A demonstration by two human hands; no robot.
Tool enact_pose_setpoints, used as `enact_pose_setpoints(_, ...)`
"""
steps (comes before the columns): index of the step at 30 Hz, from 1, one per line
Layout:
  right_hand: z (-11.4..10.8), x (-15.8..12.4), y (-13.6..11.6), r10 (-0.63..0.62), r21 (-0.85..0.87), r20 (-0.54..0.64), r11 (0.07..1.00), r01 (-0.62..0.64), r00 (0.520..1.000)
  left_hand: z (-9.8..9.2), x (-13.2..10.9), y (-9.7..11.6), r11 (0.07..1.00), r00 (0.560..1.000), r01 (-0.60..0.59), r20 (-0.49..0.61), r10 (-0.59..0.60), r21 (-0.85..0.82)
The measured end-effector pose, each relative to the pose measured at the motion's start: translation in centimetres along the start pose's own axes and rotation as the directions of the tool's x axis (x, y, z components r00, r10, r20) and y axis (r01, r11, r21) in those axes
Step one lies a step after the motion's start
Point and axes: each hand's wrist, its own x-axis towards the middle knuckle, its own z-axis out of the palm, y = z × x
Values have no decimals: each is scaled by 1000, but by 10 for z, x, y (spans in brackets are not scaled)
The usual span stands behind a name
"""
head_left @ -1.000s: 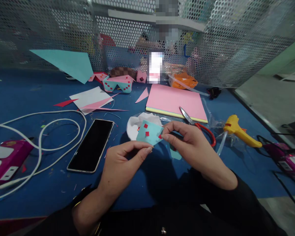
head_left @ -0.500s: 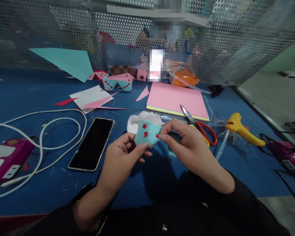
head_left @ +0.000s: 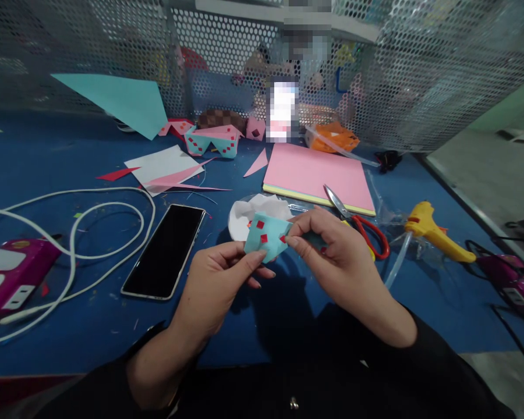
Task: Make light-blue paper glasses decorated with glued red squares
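Observation:
A small folded teal paper piece (head_left: 265, 235) dotted with red squares is held between both hands above the blue table (head_left: 70, 326). My left hand (head_left: 218, 282) pinches its lower left edge with thumb and fingers. My right hand (head_left: 336, 256) pinches its right edge, fingertips pressed on a red square. Just behind the paper lies a crumpled white paper (head_left: 253, 210).
A black phone (head_left: 166, 250) lies left of my hands beside a looped white cable (head_left: 76, 233). Red-handled scissors (head_left: 358, 224) rest by a pink paper pad (head_left: 318, 174). A yellow glue gun (head_left: 436, 233) lies right. Paper scraps, folded paper crafts (head_left: 212, 139) and a mesh screen (head_left: 419, 70) sit behind.
My left hand has shifted its pinch up onto the teal paper's lower edge, and both hands have turned the piece slightly. The view drifted a little.

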Motion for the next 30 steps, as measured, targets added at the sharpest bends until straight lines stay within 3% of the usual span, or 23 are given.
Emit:
enact_pose_setpoints(9,13,-6,-3,-69,-39,-14,997,68,998,-1,-1,-1,998,999,-27,25,28,-49)
enact_pose_setpoints(30,22,-10,-9,-31,-20,-88,999,29,996,-2,-2,-1,998,999,-41,4,41,-41)
